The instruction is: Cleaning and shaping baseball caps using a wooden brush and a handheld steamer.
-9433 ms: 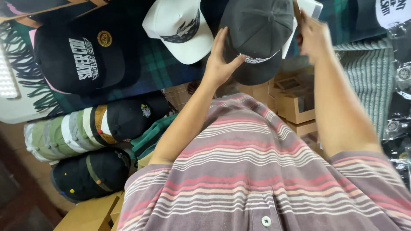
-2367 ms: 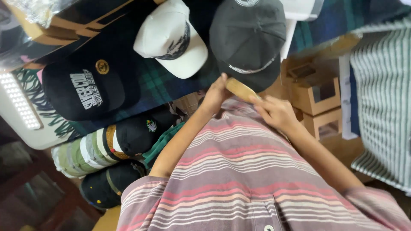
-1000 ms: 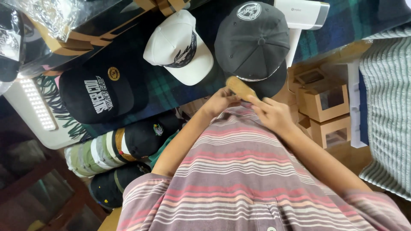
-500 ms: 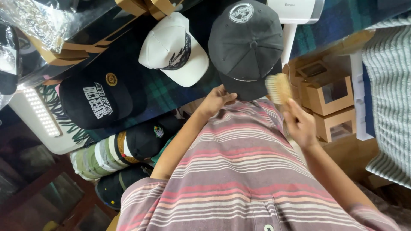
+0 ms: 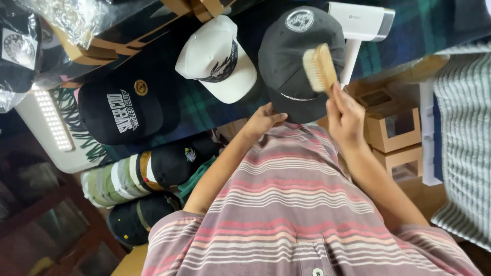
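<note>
The right hand [image 5: 347,118] grips a light, stiff wooden bristle brush [image 5: 320,67] by its end; the left hand [image 5: 263,119], fingers curled, pinches the soft dark grey cap [image 5: 296,56] at its brim.

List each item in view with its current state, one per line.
Left hand: gripping the dark grey cap's brim.
Right hand: holding the wooden brush.
Wooden brush: raised over the cap, blurred.
Dark grey cap: lying flat.
White cap: lying untouched.
Black cap: lying untouched.
</note>
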